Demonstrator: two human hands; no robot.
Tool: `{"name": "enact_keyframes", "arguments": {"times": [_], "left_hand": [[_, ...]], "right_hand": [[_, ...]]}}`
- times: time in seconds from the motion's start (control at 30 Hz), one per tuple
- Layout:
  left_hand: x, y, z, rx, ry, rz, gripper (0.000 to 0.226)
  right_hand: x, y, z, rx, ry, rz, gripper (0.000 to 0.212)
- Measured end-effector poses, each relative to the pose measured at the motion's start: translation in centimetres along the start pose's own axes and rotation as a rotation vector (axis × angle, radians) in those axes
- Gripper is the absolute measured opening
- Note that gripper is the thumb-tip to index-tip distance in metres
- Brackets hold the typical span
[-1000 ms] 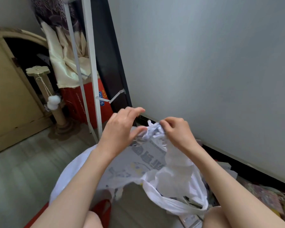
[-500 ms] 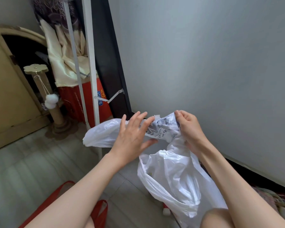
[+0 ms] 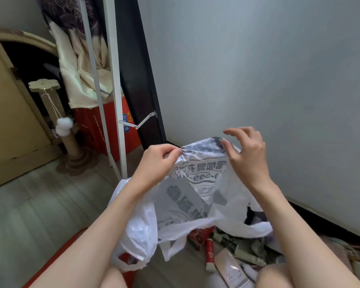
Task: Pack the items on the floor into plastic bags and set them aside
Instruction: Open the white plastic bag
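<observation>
A white plastic bag with grey printed lettering hangs in front of me above the floor. My left hand pinches its top edge on the left side. My right hand holds the top edge on the right with thumb and forefinger, its other fingers spread. The bag is stretched between both hands. Below it, a pile of small items lies on the floor: a red tube, a red packet, a pale flat box and several grey-green packets. The bag hides part of the pile.
A grey wall stands close on the right. A white metal frame and a dark panel lean at the back. A red box, a scratching post and a red bag are to the left on the wooden floor.
Both hands have shifted along the bag's top edge and spread it wider. The bag has turned so its printed side faces me, and the items on the floor have come into sight.
</observation>
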State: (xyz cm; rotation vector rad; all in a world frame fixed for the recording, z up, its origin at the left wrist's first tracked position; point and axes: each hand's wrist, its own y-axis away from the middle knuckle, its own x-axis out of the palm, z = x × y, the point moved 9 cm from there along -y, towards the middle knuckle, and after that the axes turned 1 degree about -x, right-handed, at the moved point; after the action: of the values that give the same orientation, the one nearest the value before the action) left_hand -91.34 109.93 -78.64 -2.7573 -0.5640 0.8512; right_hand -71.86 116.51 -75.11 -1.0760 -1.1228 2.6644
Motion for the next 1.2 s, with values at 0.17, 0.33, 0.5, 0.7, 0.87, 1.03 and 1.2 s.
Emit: {"name": "enact_keyframes", "arguments": {"times": [0.17, 0.33, 0.5, 0.7, 0.87, 1.03, 1.2], "left_hand": [[0.1, 0.8, 1.4, -0.211, 0.278, 0.124, 0.019], [-0.2, 1.2, 0.2, -0.130, 0.276, 0.203, 0.014], [-0.4, 1.3, -0.4, 0.159, -0.454, 0.086, 0.053], [-1.1, 1.6, -1.7, 0.379, -0.774, -0.153, 0.073], [-1.2, 0.9, -0.8, 0.357, -0.658, -0.092, 0.073], [-0.6, 0.6, -1.4, 0.455, -0.618, -0.048, 0.082], [0.7, 1.0, -1.6, 0.450, -0.423, 0.062, 0.072]], "right_hand": [[1.9, 1.5, 6.7, -0.308, -0.049, 0.106, 0.038], [6.4, 3.5, 6.8, -0.135, -0.344, 0.468, 0.019], [6.4, 2.3, 3.0, 0.191, -0.294, 0.359, 0.017], [6.2, 3.4, -2.6, 0.708, -0.702, 0.266, 0.022], [5.9, 3.3, -2.2, 0.798, -1.051, 0.381, 0.018], [5.3, 3.5, -1.4, 0.663, -1.067, 0.617, 0.040], [4.7, 3.2, -0.4, 0.567, -1.081, 0.651, 0.045]]}}
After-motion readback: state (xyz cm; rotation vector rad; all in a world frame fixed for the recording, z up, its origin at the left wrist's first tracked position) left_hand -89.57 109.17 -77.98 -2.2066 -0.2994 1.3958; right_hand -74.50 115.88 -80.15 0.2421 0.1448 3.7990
